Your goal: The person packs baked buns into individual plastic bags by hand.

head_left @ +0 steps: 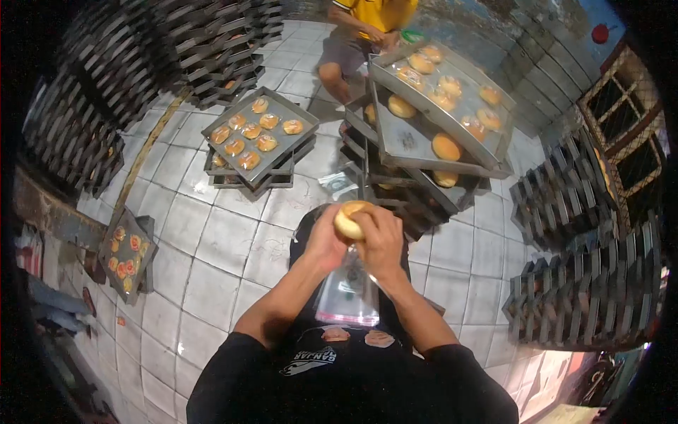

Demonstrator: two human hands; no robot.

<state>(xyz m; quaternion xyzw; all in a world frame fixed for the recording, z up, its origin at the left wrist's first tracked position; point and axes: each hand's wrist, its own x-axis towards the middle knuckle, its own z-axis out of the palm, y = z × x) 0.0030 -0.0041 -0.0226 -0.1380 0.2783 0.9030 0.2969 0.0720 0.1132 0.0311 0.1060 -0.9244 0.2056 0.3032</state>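
Note:
A round golden bun [349, 220] is held up in front of my body between both hands. My right hand [380, 237] has its fingers wrapped over the bun's right side. My left hand [327, 239] is at the bun's left side, its fingers partly hidden behind the bun. Below the hands, clear plastic bags [347, 297] with a pink edge lie on my lap. Another clear plastic piece [339, 184] shows just beyond my left hand.
Wrapped buns fill a tray [308, 121] on a low stack, front left. At front right, tilted trays [402, 166] hold more buns. A person [367, 35] in yellow sits beyond. Tray stacks [565, 198] line both sides; a smaller tray [134, 247] lies left.

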